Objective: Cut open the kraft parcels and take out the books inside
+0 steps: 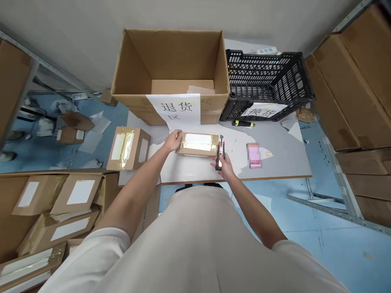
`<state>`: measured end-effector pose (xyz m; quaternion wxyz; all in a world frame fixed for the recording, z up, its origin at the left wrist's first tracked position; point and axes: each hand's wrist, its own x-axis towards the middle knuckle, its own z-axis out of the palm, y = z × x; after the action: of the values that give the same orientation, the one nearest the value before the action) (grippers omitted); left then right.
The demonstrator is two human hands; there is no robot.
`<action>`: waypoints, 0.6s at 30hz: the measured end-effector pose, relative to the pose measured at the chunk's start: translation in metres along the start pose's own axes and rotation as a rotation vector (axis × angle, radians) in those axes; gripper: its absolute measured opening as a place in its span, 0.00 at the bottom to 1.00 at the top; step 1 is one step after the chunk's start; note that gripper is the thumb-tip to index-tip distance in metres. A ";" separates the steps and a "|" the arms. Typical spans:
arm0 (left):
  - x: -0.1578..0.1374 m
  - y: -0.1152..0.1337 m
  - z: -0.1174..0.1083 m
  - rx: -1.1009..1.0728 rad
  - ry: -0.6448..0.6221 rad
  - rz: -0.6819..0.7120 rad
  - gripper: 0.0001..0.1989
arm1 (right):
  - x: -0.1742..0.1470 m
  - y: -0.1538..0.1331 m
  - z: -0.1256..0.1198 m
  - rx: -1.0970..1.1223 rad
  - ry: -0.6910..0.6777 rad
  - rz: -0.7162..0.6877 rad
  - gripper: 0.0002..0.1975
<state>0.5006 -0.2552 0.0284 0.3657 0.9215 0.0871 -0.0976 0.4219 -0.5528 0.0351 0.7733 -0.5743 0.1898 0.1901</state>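
A small taped cardboard box (198, 143) with a white label lies on the table in front of me. My left hand (173, 141) grips its left end, fingers closed around the upper corner. By the box's right end, my right hand (225, 166) is closed on a black and red utility knife (220, 154), its tip pointing away from me. Whether the blade is out is too small to tell.
Behind stand a large open carton (137, 101) with a paper sign and a black plastic crate (269, 94). A yellow-black tool (243, 123) and a pink item (254, 155) lie rightward. Left are a taped box (130, 148) and a carton of parcels (110, 183).
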 end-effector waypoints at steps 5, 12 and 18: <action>-0.071 -0.010 0.021 -0.336 -0.060 -0.160 0.20 | 0.043 -0.032 0.025 -0.170 -0.058 -0.147 0.24; -0.140 0.004 0.074 -0.422 -0.016 -0.208 0.21 | 0.041 -0.032 0.027 -0.337 -0.066 -0.170 0.22; -0.071 0.009 0.033 -0.204 0.028 -0.055 0.42 | -0.025 0.014 0.005 -0.290 0.090 -0.045 0.21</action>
<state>0.4305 -0.2908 0.0287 0.4537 0.8780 0.1268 -0.0850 0.3936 -0.5458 0.0379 0.6769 -0.6921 0.1818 0.1725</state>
